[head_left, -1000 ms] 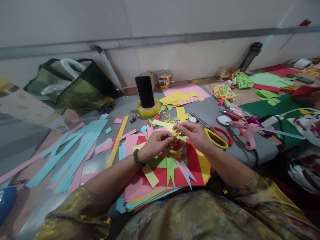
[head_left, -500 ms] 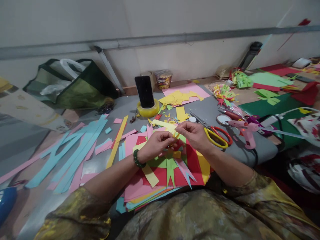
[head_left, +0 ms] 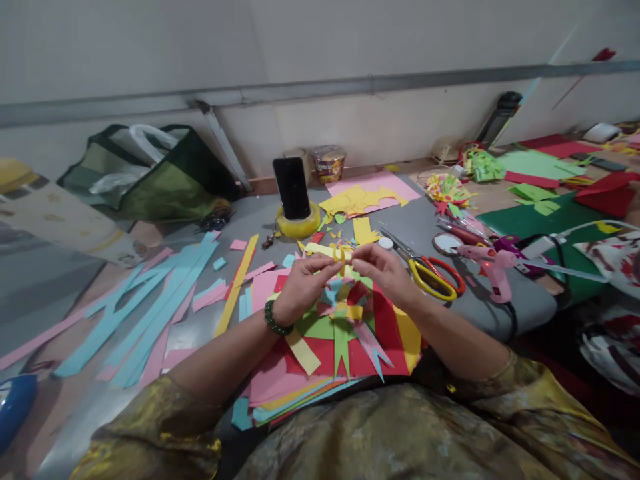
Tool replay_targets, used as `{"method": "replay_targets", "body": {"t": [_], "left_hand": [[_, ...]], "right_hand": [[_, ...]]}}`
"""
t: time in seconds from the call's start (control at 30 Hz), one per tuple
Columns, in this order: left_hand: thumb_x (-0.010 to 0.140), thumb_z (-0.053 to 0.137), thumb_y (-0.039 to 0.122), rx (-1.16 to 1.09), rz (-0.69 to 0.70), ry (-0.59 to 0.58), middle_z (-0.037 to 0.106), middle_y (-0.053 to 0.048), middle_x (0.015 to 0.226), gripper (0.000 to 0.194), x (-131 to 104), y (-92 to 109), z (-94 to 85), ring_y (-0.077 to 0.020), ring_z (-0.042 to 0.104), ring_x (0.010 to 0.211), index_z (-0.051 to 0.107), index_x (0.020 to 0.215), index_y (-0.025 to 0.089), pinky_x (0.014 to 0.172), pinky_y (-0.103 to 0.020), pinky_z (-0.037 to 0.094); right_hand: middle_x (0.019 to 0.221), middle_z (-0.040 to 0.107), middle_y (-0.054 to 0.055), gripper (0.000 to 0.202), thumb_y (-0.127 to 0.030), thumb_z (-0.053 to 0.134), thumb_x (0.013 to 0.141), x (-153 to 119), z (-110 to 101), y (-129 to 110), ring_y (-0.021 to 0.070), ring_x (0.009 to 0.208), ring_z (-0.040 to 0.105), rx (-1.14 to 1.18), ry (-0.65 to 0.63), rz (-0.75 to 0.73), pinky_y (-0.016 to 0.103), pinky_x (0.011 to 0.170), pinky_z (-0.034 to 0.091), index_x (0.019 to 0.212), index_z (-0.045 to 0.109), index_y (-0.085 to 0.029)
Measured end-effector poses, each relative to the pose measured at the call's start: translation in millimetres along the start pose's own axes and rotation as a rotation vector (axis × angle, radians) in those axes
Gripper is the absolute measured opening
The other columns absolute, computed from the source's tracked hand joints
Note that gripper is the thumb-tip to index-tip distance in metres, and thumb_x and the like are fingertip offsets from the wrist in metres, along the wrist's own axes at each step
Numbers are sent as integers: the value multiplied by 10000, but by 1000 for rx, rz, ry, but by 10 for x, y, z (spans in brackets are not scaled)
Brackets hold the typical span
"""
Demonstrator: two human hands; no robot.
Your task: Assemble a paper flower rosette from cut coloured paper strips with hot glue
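Between the fingertips of both hands is a small curled yellow paper strip [head_left: 341,256]. My left hand [head_left: 311,280], with a dark green bead bracelet [head_left: 275,317] at the wrist, pinches one side of it. On the other side, my right hand [head_left: 383,273] pinches it too. Below the hands lies a paper piece of looped strips with forked green tails [head_left: 341,343] and pink and blue tails [head_left: 370,347]. It rests on a stack of coloured paper sheets [head_left: 280,383]. A pale yellow strip [head_left: 303,353] lies near my left wrist.
Scissors [head_left: 433,280] lie right of my right hand, near a pink glue gun [head_left: 493,267]. A phone [head_left: 291,188] leans upright on a yellow tape roll [head_left: 299,221]. Blue paper strips [head_left: 150,313] spread across the left. A green bag [head_left: 150,173] stands behind them.
My hands have raised the yellow strip a little off the looped paper piece, which now shows more beneath them. The strip's curl is now visible between the fingertips.
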State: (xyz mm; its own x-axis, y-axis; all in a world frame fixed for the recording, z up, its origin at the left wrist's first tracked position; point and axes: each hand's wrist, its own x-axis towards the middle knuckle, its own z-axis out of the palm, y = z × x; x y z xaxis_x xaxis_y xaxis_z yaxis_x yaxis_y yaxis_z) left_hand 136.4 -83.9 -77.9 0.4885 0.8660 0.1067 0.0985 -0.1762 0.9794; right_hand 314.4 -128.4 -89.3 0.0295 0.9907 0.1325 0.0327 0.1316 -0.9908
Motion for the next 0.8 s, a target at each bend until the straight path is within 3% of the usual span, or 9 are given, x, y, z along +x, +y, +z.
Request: {"method": "replay_targets", "body": {"t": [0.1,0.2,0.3,0.4,0.47,0.57,0.7,0.8], "left_hand": [[753,700,530,-44,-35,14,493,28,543,415,-1,23,-2,-109,444,550,603,538,189,524,-236,416],[711,726,538,-104,-86,-1,513,29,557,393,0,23,14,-96,422,525,638,578,179,484,-229,385],[646,783,550,-172,-117,-26,541,29,577,397,4,24,27,-90,426,530,663,625,172,476,-217,376],[585,836,535,-261,-138,-91,593,22,623,414,7,33,31,-86,456,543,694,709,166,484,-207,376],[601,835,532,-273,-141,-111,588,18,597,409,8,36,31,-85,462,531,676,667,161,486,-209,370],[627,824,535,-264,-119,-54,530,31,522,422,7,34,34,-79,430,501,627,568,167,487,-217,351],[619,820,540,-256,-113,28,466,47,478,450,2,39,44,-74,390,485,588,506,172,482,-226,318],[604,829,527,-268,-148,33,495,41,515,425,-3,55,43,-81,419,511,614,544,165,494,-232,329]], "right_hand": [[847,669,14,401,-568,772,733,-6,49,15,158,740,612,-15,-163,86,294,668,509,893,695,-209],[732,615,-12,402,-591,744,754,-7,68,10,117,600,544,-3,-176,117,260,554,456,792,667,-198],[667,573,-25,476,-640,757,720,0,56,-3,92,582,502,90,-192,107,233,547,433,688,611,-188],[660,559,-36,532,-683,778,663,10,48,-4,82,556,501,219,-277,198,223,521,431,705,596,-185],[658,561,-41,533,-668,799,639,12,51,-5,79,529,509,243,-311,249,223,500,431,722,590,-184],[662,578,-31,467,-612,772,688,4,67,-27,90,535,534,225,-290,258,227,497,442,722,587,-185],[686,588,-28,353,-515,742,756,-24,101,-62,98,577,541,127,-254,161,220,505,450,773,618,-185],[654,562,-45,384,-520,775,746,-28,107,-47,80,537,517,123,-271,141,207,490,435,748,592,-183]]}}
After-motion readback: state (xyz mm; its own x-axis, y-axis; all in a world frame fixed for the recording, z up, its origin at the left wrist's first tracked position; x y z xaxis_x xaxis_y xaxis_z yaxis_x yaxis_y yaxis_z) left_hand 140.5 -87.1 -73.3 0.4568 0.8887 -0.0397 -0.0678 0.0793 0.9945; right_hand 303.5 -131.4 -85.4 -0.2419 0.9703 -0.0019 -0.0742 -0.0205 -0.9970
